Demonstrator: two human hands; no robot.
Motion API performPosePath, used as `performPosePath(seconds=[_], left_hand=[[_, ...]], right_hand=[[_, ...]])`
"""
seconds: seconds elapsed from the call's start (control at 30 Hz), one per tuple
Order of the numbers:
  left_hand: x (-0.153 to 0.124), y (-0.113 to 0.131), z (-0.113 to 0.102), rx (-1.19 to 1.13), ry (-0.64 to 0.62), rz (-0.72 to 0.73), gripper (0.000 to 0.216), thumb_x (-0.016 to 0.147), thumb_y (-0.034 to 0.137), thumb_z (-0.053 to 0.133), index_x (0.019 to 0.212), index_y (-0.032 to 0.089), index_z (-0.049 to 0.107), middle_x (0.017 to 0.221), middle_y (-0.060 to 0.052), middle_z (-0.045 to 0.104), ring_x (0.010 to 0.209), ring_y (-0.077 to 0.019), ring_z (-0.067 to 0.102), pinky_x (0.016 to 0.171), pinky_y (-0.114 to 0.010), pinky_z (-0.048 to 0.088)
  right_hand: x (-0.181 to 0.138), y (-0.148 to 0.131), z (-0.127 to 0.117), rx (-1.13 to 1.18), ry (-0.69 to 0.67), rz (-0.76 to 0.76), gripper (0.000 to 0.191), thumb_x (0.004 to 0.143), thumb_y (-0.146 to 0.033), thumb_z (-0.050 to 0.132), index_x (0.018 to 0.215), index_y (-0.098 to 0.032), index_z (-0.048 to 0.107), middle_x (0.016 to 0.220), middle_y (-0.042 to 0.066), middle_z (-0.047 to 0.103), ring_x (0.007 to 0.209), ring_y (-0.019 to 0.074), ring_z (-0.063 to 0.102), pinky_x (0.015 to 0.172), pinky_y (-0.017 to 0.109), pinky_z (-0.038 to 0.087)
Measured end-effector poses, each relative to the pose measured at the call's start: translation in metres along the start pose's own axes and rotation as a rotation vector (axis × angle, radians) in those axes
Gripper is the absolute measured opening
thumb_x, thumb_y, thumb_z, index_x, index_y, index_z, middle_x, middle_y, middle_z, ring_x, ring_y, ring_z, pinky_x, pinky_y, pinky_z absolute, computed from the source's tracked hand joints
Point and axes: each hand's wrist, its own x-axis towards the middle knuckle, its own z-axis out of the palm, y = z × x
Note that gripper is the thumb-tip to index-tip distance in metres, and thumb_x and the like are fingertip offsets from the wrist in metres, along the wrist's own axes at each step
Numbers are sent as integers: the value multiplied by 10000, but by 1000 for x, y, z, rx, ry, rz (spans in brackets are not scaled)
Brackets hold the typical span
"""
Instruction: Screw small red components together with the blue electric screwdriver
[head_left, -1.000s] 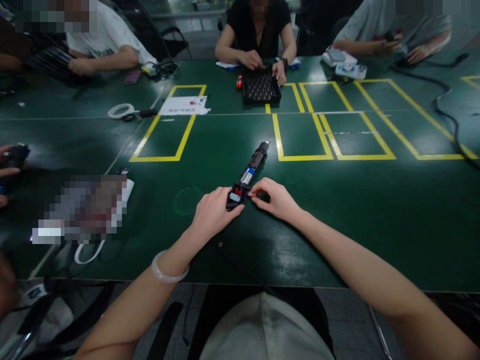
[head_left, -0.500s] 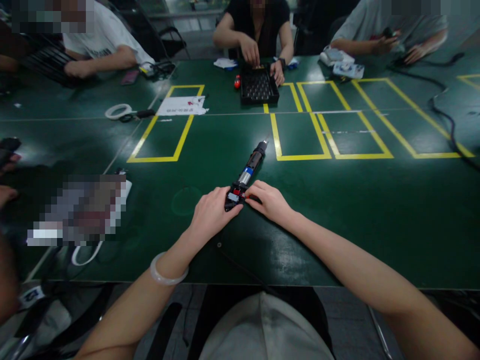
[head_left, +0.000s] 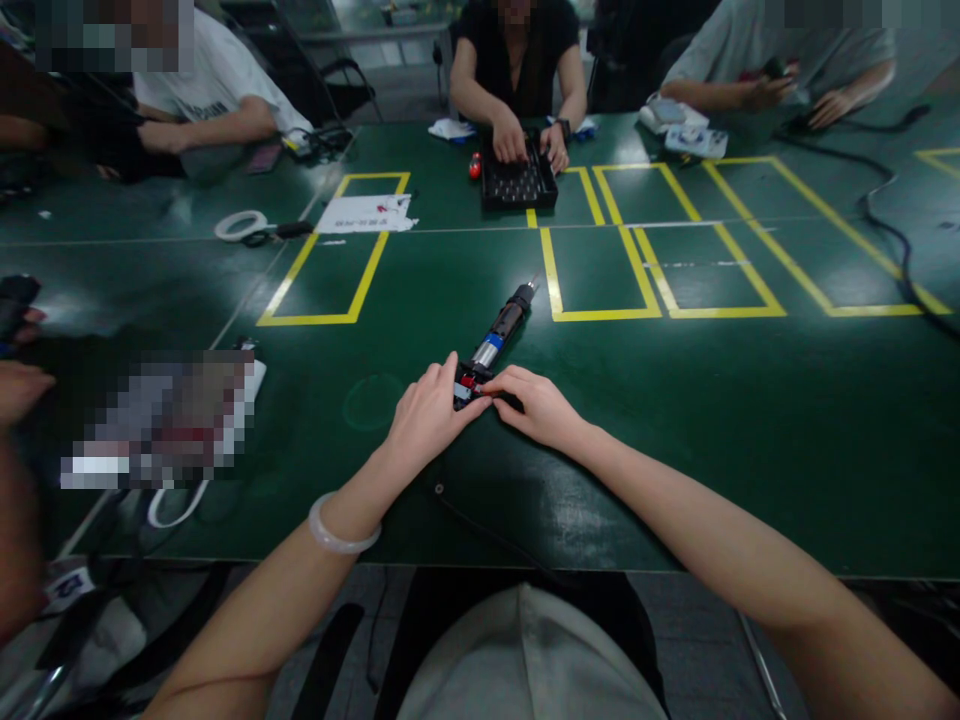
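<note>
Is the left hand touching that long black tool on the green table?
Touching. In the head view the left hand wraps its fingers over the near end of the tool, with no gap between them.

The body I steer has two bare arms, long and thin. The left arm (head_left: 262,620) wears one bangle (head_left: 341,525) at the wrist. The bangle is smooth, round and milky white, and a bit see-through. The right arm (head_left: 720,560) has nothing on it. The left hand (head_left: 427,420) and the right hand (head_left: 540,408) are bare too. Low in the middle of my screen I see pale grey cloth (head_left: 525,650) with a thin seam line running up it. Dark cloth (head_left: 442,610) shows around it.
</note>
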Motion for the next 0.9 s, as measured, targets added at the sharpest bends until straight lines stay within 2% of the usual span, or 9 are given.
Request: performPosePath(seconds=[0.13, 0.23, 0.4, 0.53, 0.7, 0.9], left_hand=[[5, 1, -1, 28, -13, -5, 748, 977, 627, 473, 1496, 92, 407, 1212, -177, 628, 1062, -345, 668, 815, -378, 504], [7, -4, -4, -17, 11, -15, 639, 970, 546, 546, 1434, 117, 443, 1250, -167, 627, 1104, -332, 654, 851, -382, 509], [12, -16, -5, -4, 50, -11, 417, 957, 489, 590, 1208, 163, 523, 1162, -136, 638, 1050, -295, 650, 854, -375, 516], [21, -28, -8, 49, 53, 1, 404, 965, 506, 567, 1201, 182, 519, 1154, -129, 623, 1038, -296, 641, 825, -375, 517], [42, -51, -13, 59, 82, -47, 428, 969, 522, 545, 1227, 182, 513, 1186, -132, 620, 1039, -304, 642, 815, -384, 516], [67, -94, -16, 49, 146, -205, 463, 950, 546, 546, 1223, 172, 525, 1223, -155, 630, 1113, -330, 619, 866, -418, 514]], right_hand=[[0, -1, -1, 54, 5, 7, 306, 865, -92, 546, 1150, -186, 604, 1065, 89, 681, 1011, 223, 648, 932, 390, 537], [1, -1, -4, 77, -17, 22, 344, 858, -100, 557, 1187, -199, 574, 1117, 90, 669, 1042, 224, 635, 936, 393, 534], [0, 3, -10, 72, -15, 38, 281, 886, -127, 556, 1156, -199, 586, 1121, 94, 663, 1049, 228, 626, 923, 395, 533], [-1, 6, -14, 71, -9, 51, 259, 896, -124, 550, 1139, -198, 598, 1102, 91, 660, 1022, 219, 628, 919, 389, 530], [-2, 7, -17, 76, -18, 44, 233, 910, -140, 552, 1130, -186, 614, 1101, 98, 661, 1000, 217, 631, 906, 384, 531], [-2, 9, -18, 80, -39, 50, 221, 916, -146, 554, 1120, -194, 625, 1088, 92, 662, 998, 213, 641, 903, 376, 534]])
